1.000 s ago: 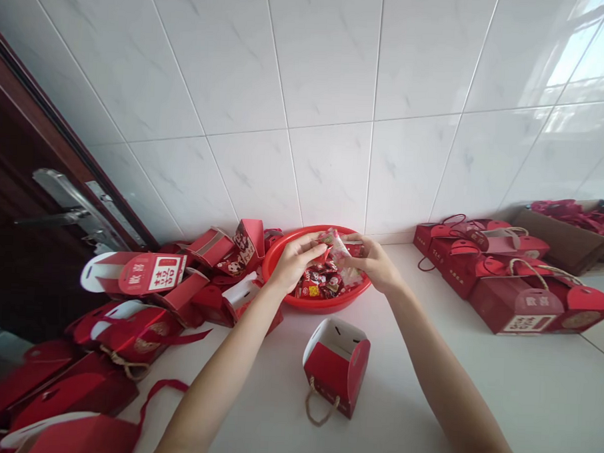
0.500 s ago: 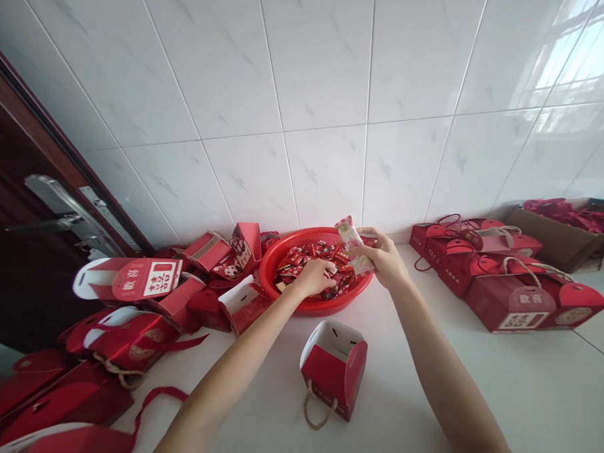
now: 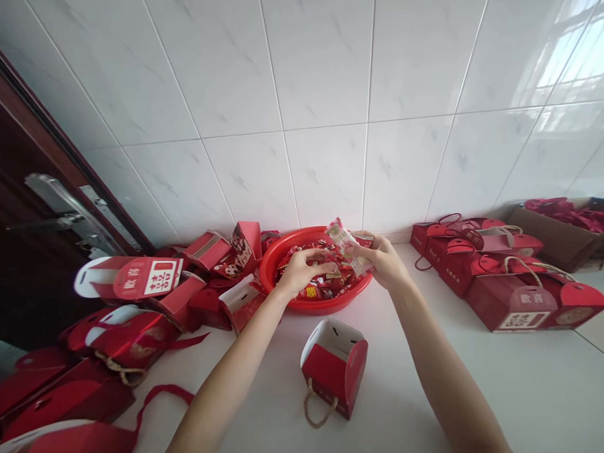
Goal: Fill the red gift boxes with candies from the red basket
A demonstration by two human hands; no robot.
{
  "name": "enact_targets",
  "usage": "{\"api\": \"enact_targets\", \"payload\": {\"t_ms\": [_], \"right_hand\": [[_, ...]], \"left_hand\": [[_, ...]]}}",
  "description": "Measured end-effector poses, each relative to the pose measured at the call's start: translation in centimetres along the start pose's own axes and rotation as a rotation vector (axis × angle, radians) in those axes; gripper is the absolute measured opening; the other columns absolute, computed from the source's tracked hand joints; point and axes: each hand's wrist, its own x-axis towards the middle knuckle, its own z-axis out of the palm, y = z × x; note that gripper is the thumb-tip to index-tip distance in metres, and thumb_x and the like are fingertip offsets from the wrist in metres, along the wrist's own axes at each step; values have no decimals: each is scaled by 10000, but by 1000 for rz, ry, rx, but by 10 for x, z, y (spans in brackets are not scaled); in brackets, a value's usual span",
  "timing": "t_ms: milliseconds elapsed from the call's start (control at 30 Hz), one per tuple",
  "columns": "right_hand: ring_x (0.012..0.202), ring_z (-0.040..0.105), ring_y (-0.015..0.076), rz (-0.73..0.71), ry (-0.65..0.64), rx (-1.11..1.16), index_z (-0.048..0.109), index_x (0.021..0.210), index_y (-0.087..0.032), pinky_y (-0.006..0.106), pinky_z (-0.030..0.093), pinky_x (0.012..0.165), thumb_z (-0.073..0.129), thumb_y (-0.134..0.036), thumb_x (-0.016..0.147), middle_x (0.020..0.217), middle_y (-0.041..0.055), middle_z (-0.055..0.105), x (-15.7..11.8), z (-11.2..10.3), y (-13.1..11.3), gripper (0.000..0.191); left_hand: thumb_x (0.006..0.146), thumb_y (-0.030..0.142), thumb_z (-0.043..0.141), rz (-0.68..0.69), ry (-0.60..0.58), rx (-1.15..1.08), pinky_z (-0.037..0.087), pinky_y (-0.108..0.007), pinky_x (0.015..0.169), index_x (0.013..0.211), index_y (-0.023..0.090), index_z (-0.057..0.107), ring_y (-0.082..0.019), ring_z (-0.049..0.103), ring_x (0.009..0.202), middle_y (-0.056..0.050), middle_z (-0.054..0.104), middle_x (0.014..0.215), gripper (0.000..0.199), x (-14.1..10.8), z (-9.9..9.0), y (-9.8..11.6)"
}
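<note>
A red plastic basket (image 3: 269, 268) full of red-wrapped candies (image 3: 324, 291) stands near the wall. Over its left part is my left hand (image 3: 303, 272), with a small wrapped candy (image 3: 333, 269) between thumb and fingers. My right hand (image 3: 383, 259) grips a pink and white packet (image 3: 345, 242) above the basket's right side; something red also shows by its fingers. In front of the basket an open red gift box (image 3: 332, 368) stands on the white surface, its rope handle hanging toward me.
Red boxes (image 3: 164, 334), some open, crowd the left side, with a loose ribbon (image 3: 167, 389). Closed red boxes (image 3: 511, 302) with handles stand at the right, before a cardboard box (image 3: 552, 237) of dark red material. A door handle (image 3: 77, 210) is at far left.
My left hand has lifted a little from the candies and drawn a candy up toward the packet. The packet in my right hand has shifted slightly left.
</note>
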Motion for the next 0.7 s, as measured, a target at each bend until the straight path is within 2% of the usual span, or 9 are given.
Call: {"api": "enact_targets", "payload": {"t_ms": [67,167,300,433,500,600,700], "right_hand": [[617,676,160,42,-38,46,707,876,-183,269,546,599,861,-230,517,732,2,746,-1,4,1,393],[634,683,163,101,-62,65,696,881,-185,271,558,607,875,-225,520,743,6,747,-4,11,3,405],[591,650,147,123,-86,-30,684,910,-172,228,495,494,876,-269,551,724,11,728,-10,20,3,418],[501,592,129,65,-76,-201,670,958,-183,219,430,419,860,-347,599,676,2,707,-16,21,0,437],[457,547,109,18,-78,-284,668,944,-181,212,406,404,849,-367,626,643,-3,692,-19,19,-4,410],[429,498,86,-32,-115,-337,670,921,-175,197,349,379,838,-381,661,614,-11,666,-28,16,-17,371],[452,517,94,-43,-169,-329,670,938,-175,198,355,394,838,-380,674,619,-15,655,-39,13,-31,374]], "left_hand": [[554,329,898,-9,13,-155,470,-245,639,919,166,769,-135,601,701,-23,725,827,419,-7,-1,7],[561,337,881,-21,10,-229,354,-212,520,877,149,770,-72,459,570,4,674,736,384,-16,0,14],[596,351,846,-2,31,-211,303,-223,515,837,140,770,-67,397,553,16,614,660,328,-27,-2,19],[718,369,757,-9,22,-163,322,-247,536,827,150,754,-88,410,557,19,560,629,244,-44,-5,28],[782,348,680,-35,24,-170,360,-254,565,910,159,748,-96,440,570,5,602,692,238,-56,-5,34],[776,248,578,-95,-5,-193,413,-257,597,1125,192,705,-99,502,612,-35,695,955,376,-77,-3,37],[774,195,565,-108,-100,-39,489,-267,705,1244,233,647,-137,606,771,-57,682,1153,479,-97,4,32]]}}
